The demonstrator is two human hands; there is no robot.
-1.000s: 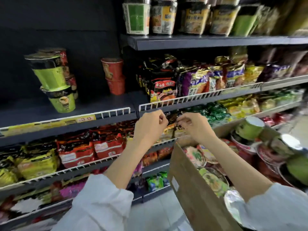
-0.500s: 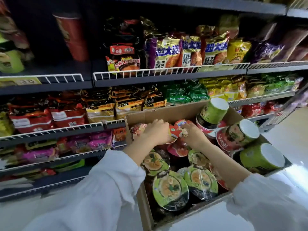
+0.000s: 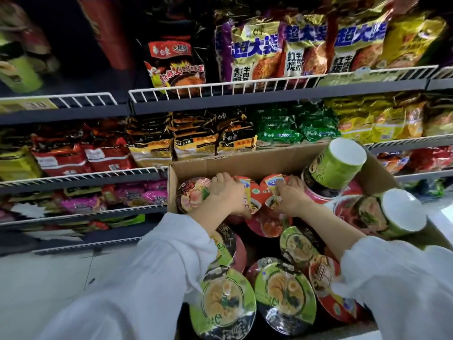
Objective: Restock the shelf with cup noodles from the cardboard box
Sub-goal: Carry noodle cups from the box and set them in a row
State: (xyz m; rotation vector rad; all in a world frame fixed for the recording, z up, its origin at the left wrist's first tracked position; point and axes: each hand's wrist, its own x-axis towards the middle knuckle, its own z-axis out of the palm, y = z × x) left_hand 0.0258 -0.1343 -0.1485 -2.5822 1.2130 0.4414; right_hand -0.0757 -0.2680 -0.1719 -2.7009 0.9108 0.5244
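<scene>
Both hands are down in the cardboard box (image 3: 245,160), each taking a red cup from the far row.

Left hand (image 3: 226,195): fingers curled over the rim of a red cup (image 3: 250,200) with a yellow label, gripping from above. Right hand (image 3: 288,198): same, fingers curled around a second red cup (image 3: 272,190) just beside the first. The two cups touch (or nearly; can't tell). My read: a top grip, because the cups are packed tight and only the lids and rims are reachable, and one per hand halves the trips.

Rest of the stock is in the box, lids up: green-lidded cups (image 3: 284,290) in the near row, a pink-lidded cup (image 3: 193,192) at the far-left corner touching the left hand. Two green cups lie tilted with white bases up along the right wall: one at the far corner (image 3: 338,163), one nearer (image 3: 397,212).

In the way:
- far tilted green cup leans right next to the right hand; lifting could nudge it
- pink-lidded cup crowds the left hand
- box sits against the shelving, so the wire rail (image 3: 81,175) and bagged noodles (image 3: 152,148) are close overhead on the way up

Open cup space looks to be the dark upper-left shelf (image 3: 68,114), where a tall red cup (image 3: 107,33) stands (blurred).
</scene>
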